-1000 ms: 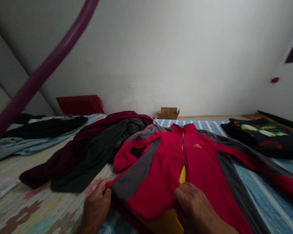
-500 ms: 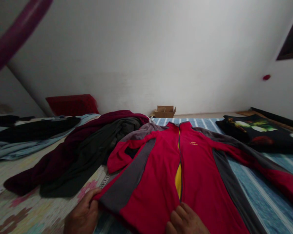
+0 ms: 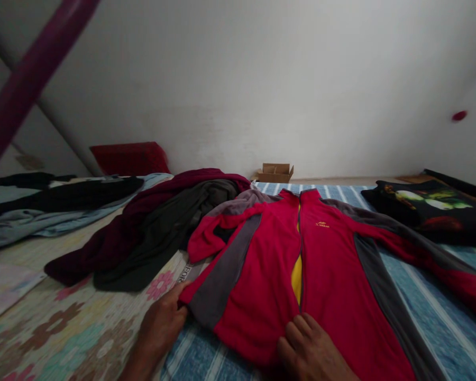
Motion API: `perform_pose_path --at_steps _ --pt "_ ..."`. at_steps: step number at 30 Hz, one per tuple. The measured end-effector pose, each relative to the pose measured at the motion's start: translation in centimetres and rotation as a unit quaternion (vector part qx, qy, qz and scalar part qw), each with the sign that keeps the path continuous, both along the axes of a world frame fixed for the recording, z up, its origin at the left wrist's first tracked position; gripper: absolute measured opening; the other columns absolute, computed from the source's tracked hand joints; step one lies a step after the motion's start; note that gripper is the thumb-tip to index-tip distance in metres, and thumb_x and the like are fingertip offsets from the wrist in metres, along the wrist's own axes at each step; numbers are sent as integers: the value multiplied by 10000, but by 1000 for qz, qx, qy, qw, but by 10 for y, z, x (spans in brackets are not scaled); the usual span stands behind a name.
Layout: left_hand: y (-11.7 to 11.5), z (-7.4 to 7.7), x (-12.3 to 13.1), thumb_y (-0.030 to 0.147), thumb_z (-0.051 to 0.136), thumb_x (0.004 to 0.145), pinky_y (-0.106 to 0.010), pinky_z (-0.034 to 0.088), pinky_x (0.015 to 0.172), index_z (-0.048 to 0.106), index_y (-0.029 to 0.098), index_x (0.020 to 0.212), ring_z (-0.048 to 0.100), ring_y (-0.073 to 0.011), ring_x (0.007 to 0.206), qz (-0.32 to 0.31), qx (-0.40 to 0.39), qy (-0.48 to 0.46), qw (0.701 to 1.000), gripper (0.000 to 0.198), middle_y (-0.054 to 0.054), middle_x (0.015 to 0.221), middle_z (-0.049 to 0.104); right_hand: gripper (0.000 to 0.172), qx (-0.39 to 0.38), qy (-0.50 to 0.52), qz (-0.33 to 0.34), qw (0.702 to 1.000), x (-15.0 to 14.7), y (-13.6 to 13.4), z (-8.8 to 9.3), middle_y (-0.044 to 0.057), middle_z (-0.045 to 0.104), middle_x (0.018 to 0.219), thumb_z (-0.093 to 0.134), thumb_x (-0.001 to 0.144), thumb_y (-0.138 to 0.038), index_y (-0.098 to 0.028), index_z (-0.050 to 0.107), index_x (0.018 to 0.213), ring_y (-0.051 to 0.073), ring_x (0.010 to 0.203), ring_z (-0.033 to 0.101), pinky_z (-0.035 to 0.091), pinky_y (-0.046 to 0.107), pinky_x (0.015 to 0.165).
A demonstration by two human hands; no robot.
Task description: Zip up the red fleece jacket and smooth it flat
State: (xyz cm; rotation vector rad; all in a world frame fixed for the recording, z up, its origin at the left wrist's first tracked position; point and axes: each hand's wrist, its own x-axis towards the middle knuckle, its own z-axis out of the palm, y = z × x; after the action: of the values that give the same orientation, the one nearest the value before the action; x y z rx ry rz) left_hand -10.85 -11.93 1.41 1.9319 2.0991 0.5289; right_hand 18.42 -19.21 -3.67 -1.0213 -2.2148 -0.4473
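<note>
Two hands lie on a red-and-grey fleece jacket (image 3: 257, 275) spread over a blue striped mat (image 3: 198, 354): the left hand (image 3: 162, 323) pinches the grey edge with narrowly closed fingers, while the right hand (image 3: 309, 349) rests flat, fingers slightly spread, on the red front.

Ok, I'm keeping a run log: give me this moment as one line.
left hand: at edge of red fleece jacket | right hand: flat on jacket front | surface: blue striped bedsheet
</note>
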Motion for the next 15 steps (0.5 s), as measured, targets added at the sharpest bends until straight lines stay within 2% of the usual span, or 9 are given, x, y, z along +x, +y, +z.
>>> perform_pose_path --at_steps 4,10,12,15 --pt "2 4 3 189 461 615 -209 445 687 628 237 937 652 -176 824 42 14 -14 999 366 7 882 709 258 -9 17 -15 1000 3 -1 1 -4 509 615 380 924 -268 -210 458 684 171 570 439 312 310 584" --pt "6 -1 -1 236 482 647 -236 428 589 597 245 788 638 -190 706 129 34 -25 991 182 9 745 686 208 -21 -28 -3 999 0 -11 -22 -18 525 627 569 835 -298 -210 457 683 174 612 471 353 320 634" --pt "8 -3 -3 241 477 651 -242 438 568 577 239 773 638 -193 677 133 38 -58 989 158 1 731 682 164 -18 -48 -15 999 0 -13 -28 -5 564 665 582 822 -300 -213 488 720 194 674 513 382 342 677" --pt "9 -3 -1 258 466 665 -242 449 489 556 231 830 606 -169 512 133 18 -146 980 190 12 671 670 96 11 -67 -39 997 -2 -17 -38 37 620 741 577 808 -284 -202 536 779 236 767 563 418 378 710"
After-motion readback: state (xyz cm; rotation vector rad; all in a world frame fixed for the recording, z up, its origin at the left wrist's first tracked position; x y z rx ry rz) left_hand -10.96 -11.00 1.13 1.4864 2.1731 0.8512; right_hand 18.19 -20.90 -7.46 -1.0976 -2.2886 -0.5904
